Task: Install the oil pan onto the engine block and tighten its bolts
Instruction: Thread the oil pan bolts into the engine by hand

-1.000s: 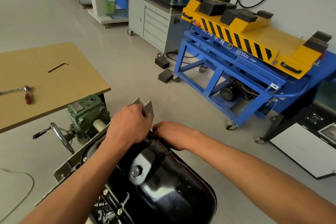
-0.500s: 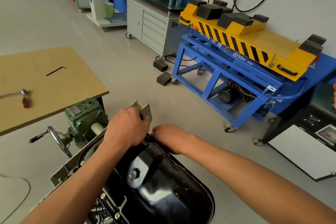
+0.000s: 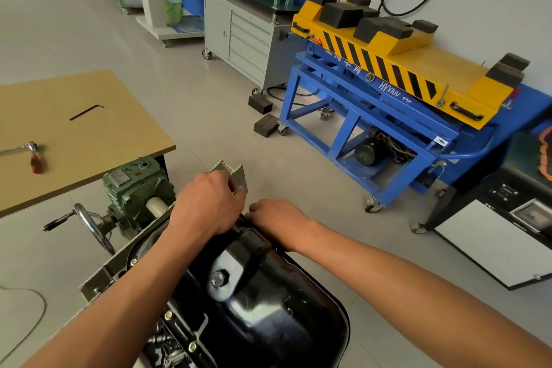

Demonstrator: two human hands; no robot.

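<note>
The black oil pan (image 3: 268, 317) lies on the grey engine block (image 3: 119, 263), its drain plug (image 3: 219, 278) facing up. Along the pan's near-left flange I see bolts (image 3: 192, 346). My left hand (image 3: 209, 203) is at the far end of the pan, with its fingers curled over a grey metal piece (image 3: 236, 175) that sticks up there. My right hand (image 3: 277, 216) rests against the pan's far rim just beside the left hand. Its fingers curl down and toward the left hand; the fingertips and whatever they touch are hidden.
A green gearbox (image 3: 137, 185) with a hand crank (image 3: 89, 224) sits left of the block. The wooden table (image 3: 89, 134) at left carries a ratchet (image 3: 27, 149) and a hex key (image 3: 86, 111). A blue and yellow lift cart (image 3: 388, 92) stands at right, with a grey cabinet (image 3: 239, 39) behind.
Both hands stay at the pan's far end in nearly the same pose. Only the view has shifted slightly.
</note>
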